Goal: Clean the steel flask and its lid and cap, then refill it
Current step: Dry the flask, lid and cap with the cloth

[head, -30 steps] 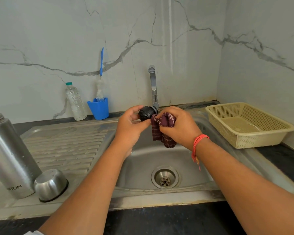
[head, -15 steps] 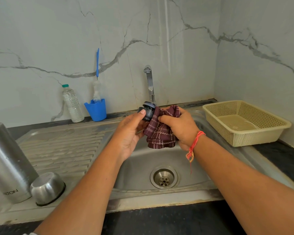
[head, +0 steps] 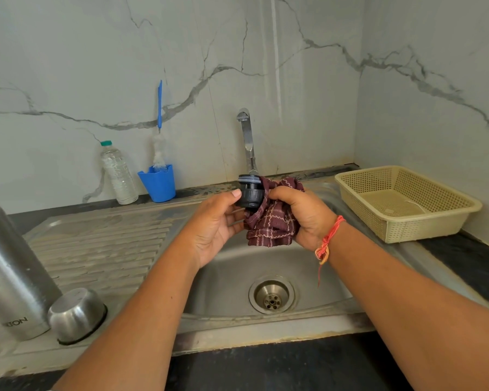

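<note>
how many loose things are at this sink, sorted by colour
steel: 2, flask and cap
blue: 2, holder cup and brush
black: 1, lid
maroon: 1, cloth
cream: 1, basket
clear: 1, bottle
total: 8

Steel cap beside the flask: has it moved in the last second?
No. The steel cap stays mouth-down on the drainboard, just beside the flask.

**Hands meet at centre frame**

Forearms rise from the bottom edge. The left hand (head: 215, 224), palm up, pinches a black lid (head: 250, 193) by thumb and fingers; the right hand (head: 305, 218) grips a bunched cloth (head: 271, 224) against it.
</note>
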{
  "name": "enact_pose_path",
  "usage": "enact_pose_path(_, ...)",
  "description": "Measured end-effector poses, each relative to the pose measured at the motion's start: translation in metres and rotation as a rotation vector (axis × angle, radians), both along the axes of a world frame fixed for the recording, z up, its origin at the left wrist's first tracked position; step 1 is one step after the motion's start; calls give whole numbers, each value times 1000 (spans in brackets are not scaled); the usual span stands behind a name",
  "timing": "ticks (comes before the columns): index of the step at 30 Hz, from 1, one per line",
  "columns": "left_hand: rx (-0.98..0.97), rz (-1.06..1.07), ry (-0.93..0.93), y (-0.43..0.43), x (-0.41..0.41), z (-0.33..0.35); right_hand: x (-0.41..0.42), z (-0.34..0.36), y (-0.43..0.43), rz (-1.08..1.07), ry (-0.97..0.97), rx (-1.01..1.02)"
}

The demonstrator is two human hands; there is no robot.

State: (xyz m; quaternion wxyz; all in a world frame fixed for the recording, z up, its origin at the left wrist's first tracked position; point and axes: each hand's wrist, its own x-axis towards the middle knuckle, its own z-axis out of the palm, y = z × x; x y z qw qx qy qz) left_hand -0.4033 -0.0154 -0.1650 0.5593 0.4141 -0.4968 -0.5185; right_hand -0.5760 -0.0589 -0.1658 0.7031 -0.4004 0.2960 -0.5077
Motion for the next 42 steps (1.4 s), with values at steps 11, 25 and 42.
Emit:
enact_pose_path(11, 26, -27, -118, 0, 4, 0, -17, 8, -5, 74, -15, 0)
enact_pose_path(25, -150, 227, -270, 1, -3, -1, -7, 3, -5, -204, 305, -522)
enact_pose_path(42, 203, 177, -129, 5, -10, 1, -4, 6, 7, 25, 419, -637)
